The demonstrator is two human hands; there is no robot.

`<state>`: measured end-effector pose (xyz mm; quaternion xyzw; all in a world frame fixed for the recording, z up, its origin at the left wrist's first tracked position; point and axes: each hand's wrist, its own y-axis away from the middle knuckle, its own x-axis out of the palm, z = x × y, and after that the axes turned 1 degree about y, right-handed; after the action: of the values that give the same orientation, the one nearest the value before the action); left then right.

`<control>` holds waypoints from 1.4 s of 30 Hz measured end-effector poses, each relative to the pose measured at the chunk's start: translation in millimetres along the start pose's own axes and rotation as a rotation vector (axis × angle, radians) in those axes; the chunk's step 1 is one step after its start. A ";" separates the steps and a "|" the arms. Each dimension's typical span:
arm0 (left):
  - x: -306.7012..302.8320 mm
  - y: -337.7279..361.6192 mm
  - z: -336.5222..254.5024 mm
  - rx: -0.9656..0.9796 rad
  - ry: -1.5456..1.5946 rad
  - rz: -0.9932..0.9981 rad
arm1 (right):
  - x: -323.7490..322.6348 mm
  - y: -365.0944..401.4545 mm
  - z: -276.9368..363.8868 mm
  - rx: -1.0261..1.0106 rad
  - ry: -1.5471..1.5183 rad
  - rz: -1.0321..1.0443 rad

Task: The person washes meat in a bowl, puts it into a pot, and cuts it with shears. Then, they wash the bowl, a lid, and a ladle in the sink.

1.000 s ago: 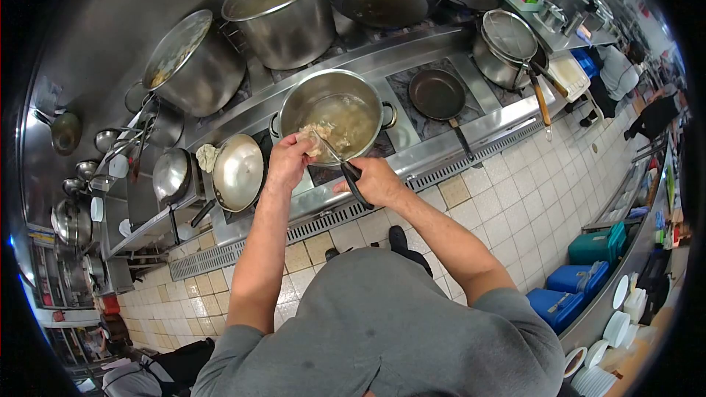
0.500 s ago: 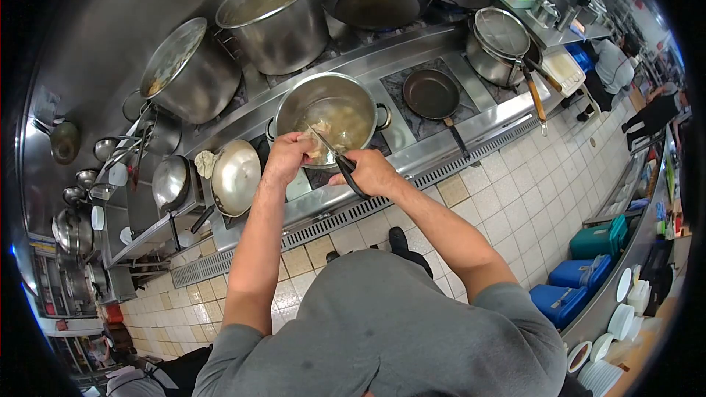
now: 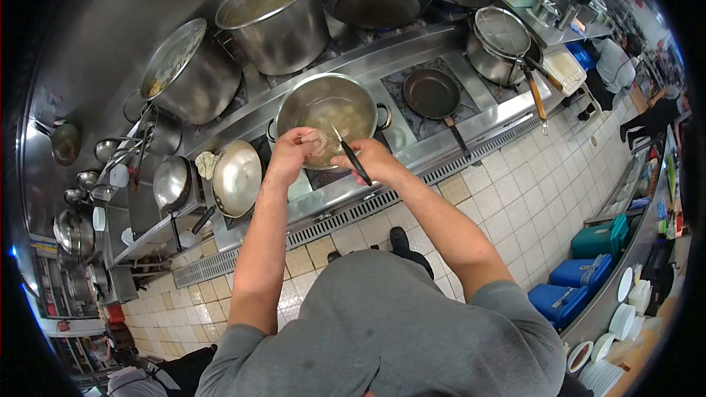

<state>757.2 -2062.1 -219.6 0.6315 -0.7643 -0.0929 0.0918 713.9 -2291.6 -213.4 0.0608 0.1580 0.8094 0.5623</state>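
Over the near side of a steel pot [image 3: 283, 109], my left hand [image 3: 289, 153] is closed on a pale, soft piece of meat [image 3: 316, 142]. My right hand [image 3: 373, 162] grips black-handled scissors [image 3: 355, 164], whose metal blades point up and away over the pot, just right of the meat. Cloudy liquid with pale chunks [image 3: 344, 114] lies inside the pot, partly hidden behind both hands. The exact kind of meat is too small to make out.
A small frying pan [image 3: 432, 94] sits right of the pot. Two tall stockpots [image 3: 283, 37] and a wok [image 3: 375, 6] stand behind. A shiny pan [image 3: 237, 180] is at left. Further right are a strainer on a pot [image 3: 501, 31] and another person [image 3: 614, 66].
The scissors have come off the meat and turned, with their handles now swung outward. My right hand has shifted slightly right. My left hand still holds the meat, now lifted slightly.
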 end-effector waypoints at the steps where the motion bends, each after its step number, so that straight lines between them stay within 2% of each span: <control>1: -4.0 1.8 -1.6 0.056 0.101 0.006 | -1.6 6.4 6.1 -0.003 0.001 0.001; 3: -11.6 5.6 -2.1 0.099 0.219 0.006 | -5.1 17.1 8.4 -0.029 -0.060 -0.051; 5: -16.9 11.4 -2.0 0.143 0.338 0.003 | -4.2 15.1 -9.9 -0.041 0.012 -0.045; 7: -17.1 14.5 -1.4 0.203 0.464 -0.049 | 1.8 18.6 -24.9 -0.164 0.075 -0.043; 9: -15.2 16.1 0.3 0.197 0.507 -0.075 | 10.8 26.2 -31.3 -0.103 0.097 0.025; 11: -9.8 18.6 1.5 0.190 0.549 -0.100 | 21.9 36.6 -24.4 -0.250 0.195 -0.013; 13: 0.7 21.5 2.9 0.186 0.644 -0.167 | 28.3 38.7 -16.1 -0.177 0.203 0.033; 17: 21.4 35.9 0.1 0.191 0.623 -0.214 | 37.2 37.5 -7.1 -0.181 0.230 0.011; 19: 21.5 33.9 9.8 0.157 0.618 -0.174 | 36.0 34.9 -5.2 -0.181 0.238 0.025; 21: 26.2 36.0 14.0 0.149 0.622 -0.164 | 34.7 31.2 -5.5 -0.225 0.315 -0.044; 23: 28.1 38.0 15.8 0.145 0.472 -0.205 | 30.3 33.8 1.4 -0.202 0.311 -0.043; 25: 27.9 37.8 17.6 0.161 0.482 -0.244 | 27.0 36.1 2.6 -0.180 0.308 -0.042; 27: 26.6 37.5 17.4 0.176 0.492 -0.282 | 26.0 38.8 0.2 -0.256 0.424 -0.031; 30: 28.5 39.6 11.0 0.190 0.494 -0.311 | 30.2 38.4 -5.4 -0.322 0.431 -0.074; 33: 29.6 38.3 12.2 0.183 0.426 -0.253 | 29.9 40.7 4.1 -0.243 0.423 -0.096; 40: 27.3 32.9 5.6 0.105 0.351 -0.287 | 21.8 50.1 16.0 -0.244 0.503 -0.156; 42: 21.7 28.9 4.2 0.077 0.339 -0.289 | 20.0 40.6 0.7 -0.383 0.483 -0.153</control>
<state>724.6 -2077.9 -215.7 0.7439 -0.6426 0.0315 0.1806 670.7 -2285.8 -201.2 -0.2520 0.1358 0.7708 0.5692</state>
